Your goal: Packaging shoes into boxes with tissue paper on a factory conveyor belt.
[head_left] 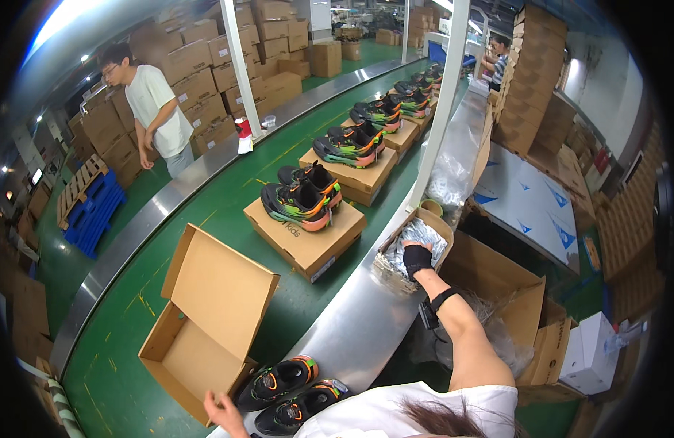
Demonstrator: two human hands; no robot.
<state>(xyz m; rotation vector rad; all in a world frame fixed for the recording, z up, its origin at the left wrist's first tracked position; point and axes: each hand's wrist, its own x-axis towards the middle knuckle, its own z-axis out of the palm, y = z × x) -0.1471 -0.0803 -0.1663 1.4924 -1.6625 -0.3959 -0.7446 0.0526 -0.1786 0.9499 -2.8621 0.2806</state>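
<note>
My right hand (417, 257), in a black wrist wrap, reaches into a small carton (444, 232) full of small white-and-silver packets (422, 232). Its fingertips are down among the packets, so their grip is hidden. Low in the view, my left hand (226, 415) is open with its fingers apart, beside the front edge of an open shoebox (205, 350). The box's lid is raised and its inside shows bare cardboard. To the right of that hand, a pair of black shoes with orange and green trim (278, 383) rests on the metal ledge.
Closed shoeboxes (307, 248), each topped with a pair of shoes (302, 197), line the green conveyor (227, 219). A white post (443, 95) rises beside the packet carton. A large open carton (523, 306) stands under my right arm. A person (158, 102) stands across the belt; another works far off.
</note>
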